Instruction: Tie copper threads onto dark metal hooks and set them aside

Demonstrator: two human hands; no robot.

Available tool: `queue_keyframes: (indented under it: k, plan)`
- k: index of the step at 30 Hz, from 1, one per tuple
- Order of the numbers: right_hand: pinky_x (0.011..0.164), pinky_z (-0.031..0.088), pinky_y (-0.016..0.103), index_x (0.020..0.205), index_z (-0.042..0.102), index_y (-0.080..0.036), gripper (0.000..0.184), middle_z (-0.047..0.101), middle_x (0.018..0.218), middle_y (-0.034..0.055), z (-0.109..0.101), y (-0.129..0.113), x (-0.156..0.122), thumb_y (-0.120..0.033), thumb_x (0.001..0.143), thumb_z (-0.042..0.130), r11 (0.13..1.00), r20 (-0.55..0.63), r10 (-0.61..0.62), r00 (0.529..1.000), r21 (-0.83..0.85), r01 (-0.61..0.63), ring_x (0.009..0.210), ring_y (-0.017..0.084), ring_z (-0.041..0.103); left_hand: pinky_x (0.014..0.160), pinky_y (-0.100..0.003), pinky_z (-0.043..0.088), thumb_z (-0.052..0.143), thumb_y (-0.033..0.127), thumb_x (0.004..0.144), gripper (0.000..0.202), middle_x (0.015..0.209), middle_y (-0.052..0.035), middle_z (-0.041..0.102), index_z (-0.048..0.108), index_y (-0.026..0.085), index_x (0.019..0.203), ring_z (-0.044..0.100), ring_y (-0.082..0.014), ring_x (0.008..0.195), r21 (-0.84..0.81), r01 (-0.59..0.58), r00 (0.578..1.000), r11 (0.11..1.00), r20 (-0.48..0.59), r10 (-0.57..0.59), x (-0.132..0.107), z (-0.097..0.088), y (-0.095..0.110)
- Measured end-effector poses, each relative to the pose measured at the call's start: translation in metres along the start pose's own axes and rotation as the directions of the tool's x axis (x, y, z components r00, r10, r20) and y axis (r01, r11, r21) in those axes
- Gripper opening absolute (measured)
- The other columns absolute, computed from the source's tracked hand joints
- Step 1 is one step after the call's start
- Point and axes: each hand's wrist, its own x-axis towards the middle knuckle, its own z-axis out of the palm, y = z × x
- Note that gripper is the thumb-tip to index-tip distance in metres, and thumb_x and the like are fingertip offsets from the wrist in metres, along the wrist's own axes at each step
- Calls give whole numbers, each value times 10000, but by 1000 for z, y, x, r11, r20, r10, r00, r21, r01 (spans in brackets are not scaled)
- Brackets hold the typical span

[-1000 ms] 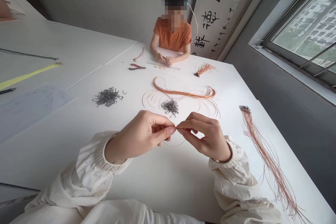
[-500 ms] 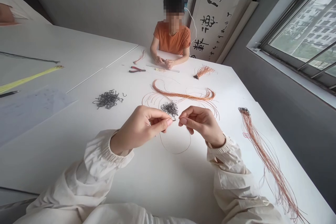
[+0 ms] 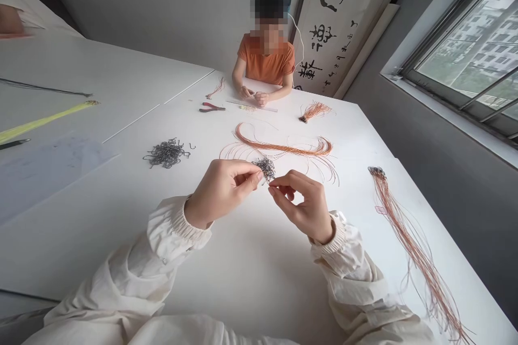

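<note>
My left hand (image 3: 222,188) is closed in a pinch, thumb against forefinger, on a small dark fish hook that mostly disappears among the fingertips. Just to its right, my right hand (image 3: 301,205) pinches too, its fingertips close to the left ones; a thin orange fishing line seems to be between them, though it is barely visible. Right behind the fingertips lies a small pile of dark fish hooks (image 3: 265,167). Beyond that, a long hank of orange line (image 3: 283,146) is spread in curves on the white table (image 3: 243,280).
A bigger hook pile (image 3: 167,153) lies to the left. Bundles of hooks with orange line lie at right (image 3: 404,232) and far right (image 3: 313,111). Opposite sits a person in an orange shirt (image 3: 267,64), near red-handled pliers (image 3: 211,108). Yellow strands (image 3: 48,121) lie far left.
Both hands have shifted: the left slightly right and up, the right slightly left, with its fingertips now nearer the hook pile. The loop of line hanging below them is no longer visible.
</note>
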Motion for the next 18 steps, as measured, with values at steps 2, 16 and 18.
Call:
queue_keyframes:
  k: [2,16,18]
  plan:
    - [581,444,261,878,680,-182,85,577,680,14,-4,-4,0,-172,851,601,997,6,-49,999,-53,49,594,101,478,536,-225,413,537,252,905,257,652,-21,630,675,142,718,516,-109,561,23,-17,999,1000,35,16,-1,1,-2]
    - [495,331,226,805,687,-134,127,590,640,11,-15,1,12,-255,836,669,931,166,257,952,223,-290,522,66,393,549,-241,359,515,173,907,295,564,22,479,542,156,614,420,-101,545,-66,-97,959,993,259,111,-7,7,-5]
    - [514,346,229,807,677,-128,153,616,685,30,-15,6,13,-279,834,680,887,206,296,933,302,-348,559,78,445,550,-240,366,522,176,910,281,571,20,488,570,154,633,428,-101,550,-78,-103,962,992,247,119,-7,7,-4]
